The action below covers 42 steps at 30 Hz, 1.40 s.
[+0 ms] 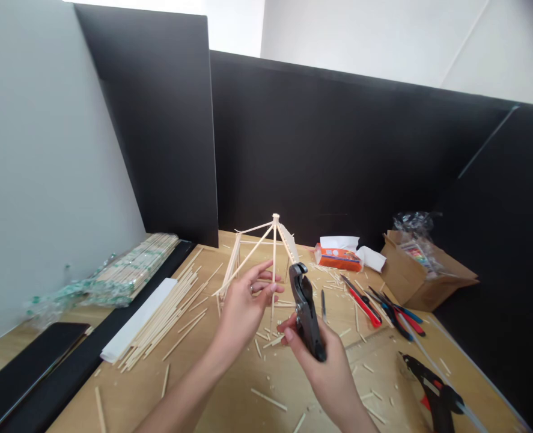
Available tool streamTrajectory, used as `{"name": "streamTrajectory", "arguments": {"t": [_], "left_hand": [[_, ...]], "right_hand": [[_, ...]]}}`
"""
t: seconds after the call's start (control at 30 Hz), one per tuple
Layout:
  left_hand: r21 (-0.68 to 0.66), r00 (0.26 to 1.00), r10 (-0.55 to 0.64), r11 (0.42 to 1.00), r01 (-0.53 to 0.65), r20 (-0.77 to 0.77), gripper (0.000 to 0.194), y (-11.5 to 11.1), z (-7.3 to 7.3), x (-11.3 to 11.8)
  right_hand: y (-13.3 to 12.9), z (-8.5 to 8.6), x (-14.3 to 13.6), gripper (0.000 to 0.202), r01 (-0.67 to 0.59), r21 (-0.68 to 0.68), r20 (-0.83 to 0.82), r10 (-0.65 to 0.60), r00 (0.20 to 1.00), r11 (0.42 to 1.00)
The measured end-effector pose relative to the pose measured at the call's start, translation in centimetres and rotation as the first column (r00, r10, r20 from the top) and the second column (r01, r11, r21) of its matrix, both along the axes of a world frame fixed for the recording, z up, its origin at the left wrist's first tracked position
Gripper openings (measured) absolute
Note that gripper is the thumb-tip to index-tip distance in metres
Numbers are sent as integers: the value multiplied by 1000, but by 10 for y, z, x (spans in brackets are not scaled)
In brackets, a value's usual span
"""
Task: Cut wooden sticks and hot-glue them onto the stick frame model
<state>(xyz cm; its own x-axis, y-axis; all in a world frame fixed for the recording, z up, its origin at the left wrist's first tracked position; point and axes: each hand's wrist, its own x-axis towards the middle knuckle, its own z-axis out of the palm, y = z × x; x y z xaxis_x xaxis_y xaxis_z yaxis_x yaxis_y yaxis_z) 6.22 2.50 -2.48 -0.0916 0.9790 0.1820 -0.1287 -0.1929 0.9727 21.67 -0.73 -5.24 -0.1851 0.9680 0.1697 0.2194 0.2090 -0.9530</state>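
A frame of thin wooden sticks stands at the middle of the table, its sloping sticks meeting at a small cap on top. One side of its roof bears a panel of close-set sticks. My left hand is in front of the frame, thumb and fingers closed about a wooden stick that runs down from the top. My right hand grips a black hand cutter, its curved jaw pointing up beside the roof panel. The fingers behind the cutter are partly hidden.
Loose sticks lie left on white paper, near wrapped stick bundles and a black phone. To the right are an orange box, pliers, a glue gun and a cardboard box. Black panels surround the table.
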Motion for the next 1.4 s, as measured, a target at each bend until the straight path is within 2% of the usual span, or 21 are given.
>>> {"name": "streamTrajectory", "arguments": {"t": [0.13,0.27,0.37,0.43,0.5,0.57,0.67,0.73,0.87,1.1,1.23,1.4], "left_hand": [[-17,1000,6,1000,-6,1,42,0,1,0],[-27,1000,15,1000,-15,0,42,0,3,-1],[-21,1000,13,1000,-13,-7,43,1,2,-1],[-8,1000,10,1000,-10,-10,43,2,0,-2],[4,1000,13,1000,-13,-18,44,4,-4,-2],[16,999,24,1000,-24,-28,44,6,-7,-2],[28,998,39,999,-38,-41,44,7,-9,-2],[28,997,49,998,-48,-53,43,7,-8,-1],[23,995,58,998,-56,-82,43,8,-5,-1],[14,995,56,998,-55,-80,44,8,-7,-2],[14,996,58,998,-57,-75,43,8,-7,-2],[22,994,84,996,-82,-72,43,10,-6,-4]], "right_hand": [[0,4,4,25,-1,-25,47,2,999,1000],[-1,18,19,23,24,13,141,-26,990,1000],[4,28,41,28,97,64,186,-108,977,993],[14,28,59,37,185,99,277,-205,939,978],[30,21,78,46,274,159,465,-316,827,949],[47,7,95,54,324,229,648,-392,653,918],[68,-19,107,54,315,120,847,-263,462,942],[76,-34,104,51,319,50,887,-189,422,946],[79,-54,80,54,334,30,904,-168,394,942],[69,-75,43,55,341,-34,922,-102,374,939],[70,-76,46,65,302,-77,911,-56,409,950],[79,-72,64,59,238,-98,895,-19,446,966]]}}
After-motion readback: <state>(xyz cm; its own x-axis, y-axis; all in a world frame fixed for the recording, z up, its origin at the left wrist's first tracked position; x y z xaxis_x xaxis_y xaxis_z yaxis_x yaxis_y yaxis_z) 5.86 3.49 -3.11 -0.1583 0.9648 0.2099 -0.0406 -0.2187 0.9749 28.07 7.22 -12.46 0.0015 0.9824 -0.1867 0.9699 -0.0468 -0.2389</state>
